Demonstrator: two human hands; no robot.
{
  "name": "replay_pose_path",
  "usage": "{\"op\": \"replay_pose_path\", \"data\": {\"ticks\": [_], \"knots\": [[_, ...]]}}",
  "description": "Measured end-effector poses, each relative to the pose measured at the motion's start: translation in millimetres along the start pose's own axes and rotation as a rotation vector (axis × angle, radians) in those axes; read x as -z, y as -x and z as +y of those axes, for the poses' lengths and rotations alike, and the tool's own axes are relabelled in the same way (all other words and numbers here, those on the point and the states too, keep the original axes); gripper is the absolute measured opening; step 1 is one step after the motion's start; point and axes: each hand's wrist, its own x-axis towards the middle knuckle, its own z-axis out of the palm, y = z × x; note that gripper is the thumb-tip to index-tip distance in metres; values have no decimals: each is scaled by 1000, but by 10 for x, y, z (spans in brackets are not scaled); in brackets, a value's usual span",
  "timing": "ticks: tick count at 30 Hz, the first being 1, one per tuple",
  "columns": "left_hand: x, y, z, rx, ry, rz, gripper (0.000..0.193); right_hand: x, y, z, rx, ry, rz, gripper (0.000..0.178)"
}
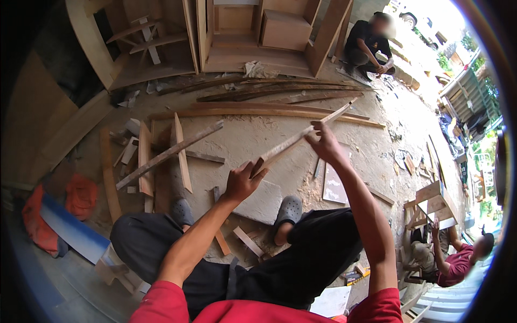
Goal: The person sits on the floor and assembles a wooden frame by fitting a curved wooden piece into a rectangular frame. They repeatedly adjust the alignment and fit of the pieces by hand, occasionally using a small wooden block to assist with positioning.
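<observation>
A long, narrow wooden strip (pixel 288 144) slants up and away to the right in front of me, raised above the floor. My left hand (pixel 242 182) is closed around its near end. Farther along, my right hand (pixel 326 144) grips the strip near its middle, and the far end sticks out beyond the fingers. Under the strip, a pale flat slab (pixel 256 202) lies on the ground between my feet, which wear grey clogs (pixel 289 211). To the left, another wooden strip (pixel 169 154) rests across upright boards (pixel 182 153).
Long planks (pixel 269 111) lie across the floor ahead, before wooden cabinets (pixel 258 56). A person (pixel 369 48) squats at the far right; another (pixel 455 264) handles a small wooden piece (pixel 439 202). Orange cloth (pixel 81 196) and a blue-white panel (pixel 72 223) sit at left.
</observation>
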Motion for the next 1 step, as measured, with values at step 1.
{"op": "replay_pose_path", "data": {"ticks": [1], "knots": [[-25,84,57,-35,19,-28,43,12,123,106,208,85,-24,60]]}}
